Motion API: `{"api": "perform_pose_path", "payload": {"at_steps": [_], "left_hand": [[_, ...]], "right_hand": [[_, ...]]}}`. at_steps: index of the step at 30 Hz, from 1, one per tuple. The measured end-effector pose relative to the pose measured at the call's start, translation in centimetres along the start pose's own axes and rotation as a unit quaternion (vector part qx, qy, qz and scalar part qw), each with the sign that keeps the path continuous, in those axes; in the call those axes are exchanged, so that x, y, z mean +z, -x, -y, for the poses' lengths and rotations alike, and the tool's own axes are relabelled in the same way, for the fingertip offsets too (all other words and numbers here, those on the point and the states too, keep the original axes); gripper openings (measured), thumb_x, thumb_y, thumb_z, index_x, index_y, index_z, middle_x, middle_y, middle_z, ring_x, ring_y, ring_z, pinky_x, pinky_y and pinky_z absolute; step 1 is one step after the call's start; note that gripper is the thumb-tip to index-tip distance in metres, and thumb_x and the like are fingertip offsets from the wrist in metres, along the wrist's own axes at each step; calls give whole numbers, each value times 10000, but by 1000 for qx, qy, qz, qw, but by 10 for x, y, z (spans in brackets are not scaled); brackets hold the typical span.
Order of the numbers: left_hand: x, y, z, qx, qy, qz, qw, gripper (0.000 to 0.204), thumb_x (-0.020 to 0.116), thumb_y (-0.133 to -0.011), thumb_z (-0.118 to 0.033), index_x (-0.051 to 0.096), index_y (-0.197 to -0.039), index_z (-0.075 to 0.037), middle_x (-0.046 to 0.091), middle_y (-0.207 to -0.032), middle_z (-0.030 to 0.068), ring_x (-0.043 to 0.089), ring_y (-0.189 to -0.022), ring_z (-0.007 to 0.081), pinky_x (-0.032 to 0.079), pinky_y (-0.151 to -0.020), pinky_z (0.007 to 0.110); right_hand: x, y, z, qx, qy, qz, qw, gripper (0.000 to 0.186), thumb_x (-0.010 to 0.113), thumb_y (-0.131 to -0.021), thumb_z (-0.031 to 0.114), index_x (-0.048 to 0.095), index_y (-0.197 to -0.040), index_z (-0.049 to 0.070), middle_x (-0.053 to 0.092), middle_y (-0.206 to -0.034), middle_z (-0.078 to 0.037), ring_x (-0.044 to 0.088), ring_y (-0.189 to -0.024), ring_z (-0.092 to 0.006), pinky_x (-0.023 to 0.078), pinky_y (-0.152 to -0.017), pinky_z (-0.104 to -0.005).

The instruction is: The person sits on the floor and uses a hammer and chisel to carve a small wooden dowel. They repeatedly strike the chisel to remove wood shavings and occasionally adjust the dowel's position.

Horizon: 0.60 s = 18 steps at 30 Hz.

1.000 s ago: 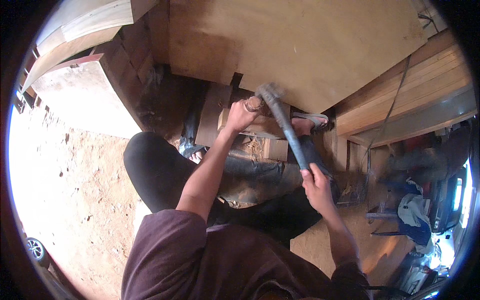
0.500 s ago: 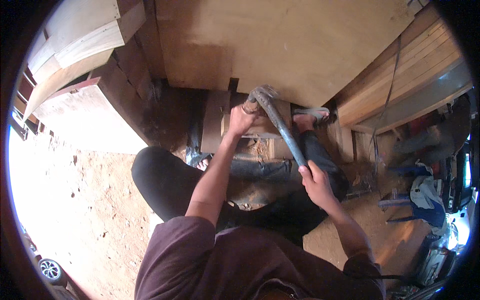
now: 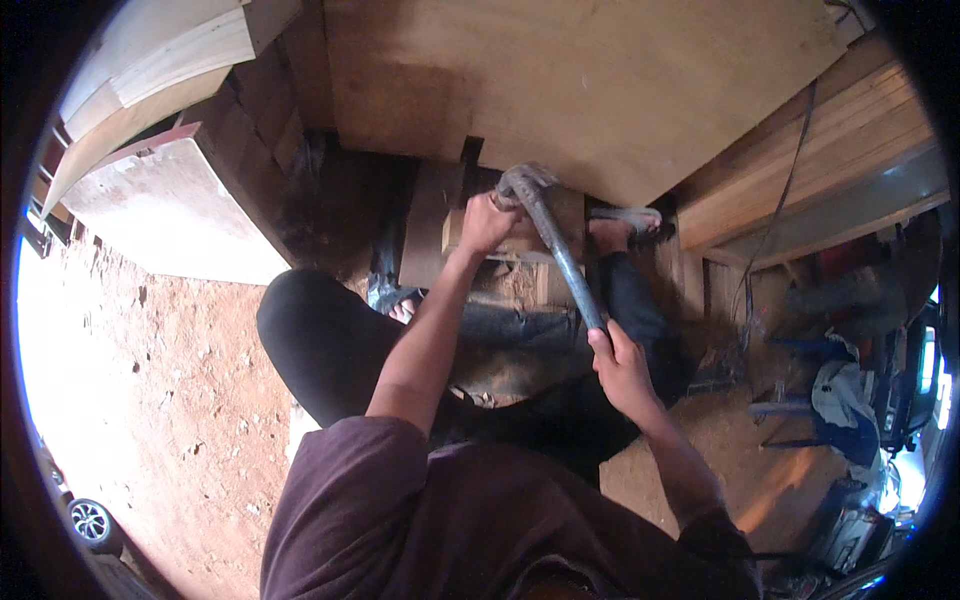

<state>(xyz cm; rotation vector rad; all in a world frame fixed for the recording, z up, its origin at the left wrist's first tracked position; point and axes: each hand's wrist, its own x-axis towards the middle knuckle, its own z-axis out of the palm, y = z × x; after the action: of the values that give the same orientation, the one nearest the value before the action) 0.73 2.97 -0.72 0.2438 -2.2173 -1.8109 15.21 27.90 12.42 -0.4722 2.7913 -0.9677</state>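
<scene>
A claw hammer [image 3: 563, 250] slants across the middle, its metal head at the far end and its bluish shaft running toward me. My right hand [image 3: 622, 372] is wrapped around the near end of that shaft. Just left of the hammer head, my left hand [image 3: 487, 224] is closed in a fist around a short, round brownish handle [image 3: 507, 201]. The lower part of that handle's tool is hidden by my fingers. Under the fist lies a wooden block [image 3: 530, 238], between my feet, with pale wood bits beside it.
A large wooden panel [image 3: 580, 90] stands ahead. Stacked planks [image 3: 820, 170] line the right, with a dark cord [image 3: 795, 165] hanging across them. A white-faced board [image 3: 170, 215] stands at left. My sandalled foot [image 3: 625, 228] is right of the block. A blue chair [image 3: 835, 405] sits farther right.
The view has shifted slightly. Both hands keep their grips, and the hammer head stays close beside my left fist.
</scene>
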Motion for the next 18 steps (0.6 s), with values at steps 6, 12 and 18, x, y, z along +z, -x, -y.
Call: {"api": "perform_pose_path", "payload": {"at_steps": [6, 12, 18], "left_hand": [[1, -4, 12, -5, -8, 25, 1000, 311, 700, -792, -260, 692, -943, 12, 685, -907, 260, 660, -944, 436, 536, -776, 448], [3, -4, 8, 18, -24, -4, 1000, 291, 719, -777, -266, 706, -949, -31, 682, -925, 248, 648, -956, 435, 537, -777, 456], [-2, 0, 5, 2, -56, -1, 998, 283, 754, -759, -246, 725, -946, -35, 707, -896, 219, 689, -897, 373, 546, -766, 429]], "right_hand": [[-40, 7, 27, 86, -274, -77, 955, 330, 391, -1086, 411, 477, -1059, 93, 398, -669, 40, 337, -484, -12, 278, -408, -180], [-13, 4, 0, 82, -3, -48, 996, 325, 440, -1072, 376, 517, -1029, 64, 448, -616, 29, 433, -484, -52, 344, -430, -227], [-36, 13, -5, 151, -106, 3, 983, 351, 480, -1058, 384, 559, -1035, 43, 502, -627, -3, 498, -529, -104, 394, -475, -289]]}}
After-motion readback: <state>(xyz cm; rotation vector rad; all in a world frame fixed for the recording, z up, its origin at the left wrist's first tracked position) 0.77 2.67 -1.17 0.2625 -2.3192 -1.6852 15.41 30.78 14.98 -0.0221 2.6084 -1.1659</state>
